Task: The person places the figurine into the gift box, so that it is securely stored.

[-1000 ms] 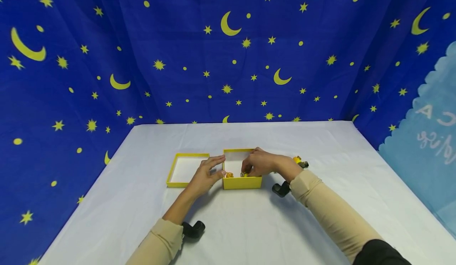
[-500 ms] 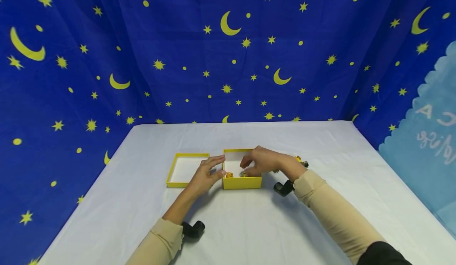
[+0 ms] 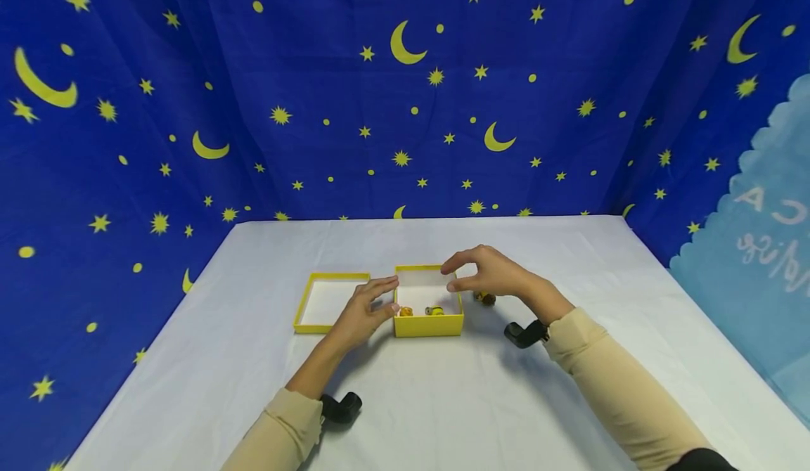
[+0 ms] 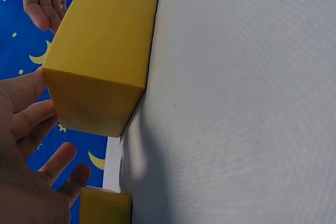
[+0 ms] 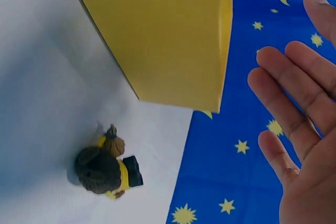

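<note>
As the head view shows, my right hand (image 3: 490, 271) hangs over the right side of the yellow box (image 3: 429, 326), thumb and fingers apart, while my left hand (image 3: 367, 311) meets the box's left side with fingers loosely extended. Inside, against the near wall, an orange figure (image 3: 406, 311) sits at the left and a yellow-and-grey figure (image 3: 434, 311) further right. Just left of the box, the shallow lid (image 3: 313, 329) lies with its white inside up on the white cloth (image 3: 405, 394); right of the box, a dark-headed figure (image 3: 484, 299) rests on the cloth, partly under my right hand. From my left wrist, I see my fingertips (image 4: 32, 83) touching the box's edge at its near left corner, the other fingers spread, the lid just beyond. From my right wrist, my palm faces the camera, fingers parted and well clear of the box, and the dark-headed figure shows yellow and black parts on the cloth near the box's right end.
</note>
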`<state>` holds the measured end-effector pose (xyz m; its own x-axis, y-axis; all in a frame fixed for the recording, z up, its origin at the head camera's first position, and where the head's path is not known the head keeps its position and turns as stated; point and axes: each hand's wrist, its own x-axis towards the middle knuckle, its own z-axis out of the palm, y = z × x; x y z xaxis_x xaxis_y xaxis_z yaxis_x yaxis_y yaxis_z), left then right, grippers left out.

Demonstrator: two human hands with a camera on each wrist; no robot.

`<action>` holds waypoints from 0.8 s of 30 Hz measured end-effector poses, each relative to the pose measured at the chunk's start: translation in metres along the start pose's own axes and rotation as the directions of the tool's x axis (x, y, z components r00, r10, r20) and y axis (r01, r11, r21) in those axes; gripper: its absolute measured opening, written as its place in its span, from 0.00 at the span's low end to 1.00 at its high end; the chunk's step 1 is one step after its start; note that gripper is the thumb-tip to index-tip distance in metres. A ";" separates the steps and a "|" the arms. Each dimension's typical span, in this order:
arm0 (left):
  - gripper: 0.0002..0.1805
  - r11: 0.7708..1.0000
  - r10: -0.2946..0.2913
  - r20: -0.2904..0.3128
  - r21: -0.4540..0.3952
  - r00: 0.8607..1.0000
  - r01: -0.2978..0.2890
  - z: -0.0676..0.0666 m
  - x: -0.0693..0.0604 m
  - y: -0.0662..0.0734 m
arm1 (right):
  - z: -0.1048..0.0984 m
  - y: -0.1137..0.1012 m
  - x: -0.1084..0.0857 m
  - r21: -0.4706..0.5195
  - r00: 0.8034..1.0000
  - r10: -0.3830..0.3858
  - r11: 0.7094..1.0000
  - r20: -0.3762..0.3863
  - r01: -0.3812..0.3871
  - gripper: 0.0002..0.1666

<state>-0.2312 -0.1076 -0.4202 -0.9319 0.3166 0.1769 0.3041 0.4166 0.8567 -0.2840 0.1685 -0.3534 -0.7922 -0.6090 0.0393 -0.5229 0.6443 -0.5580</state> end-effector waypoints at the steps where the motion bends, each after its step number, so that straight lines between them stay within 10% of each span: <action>1: 0.26 1.000 -0.002 0.000 0.000 1.000 0.002 0.000 0.000 0.000 | -0.001 0.001 -0.002 0.001 1.000 -0.003 1.000 -0.012 0.003 0.21; 13: 0.26 1.000 -0.010 -0.009 0.008 1.000 0.010 0.000 -0.001 0.002 | -0.009 0.018 -0.019 -0.001 0.990 -0.004 1.000 -0.142 0.004 0.27; 24: 0.26 1.000 0.004 -0.006 0.011 1.000 -0.004 0.000 -0.001 0.002 | -0.005 0.040 -0.030 -0.043 0.978 0.147 0.987 -0.151 -0.155 0.32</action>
<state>-0.2295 -0.1075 -0.4185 -0.9317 0.3136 0.1835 0.3105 0.4248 0.8504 -0.2824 0.2152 -0.3733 -0.8987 -0.4309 0.0817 -0.4071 0.7503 -0.5209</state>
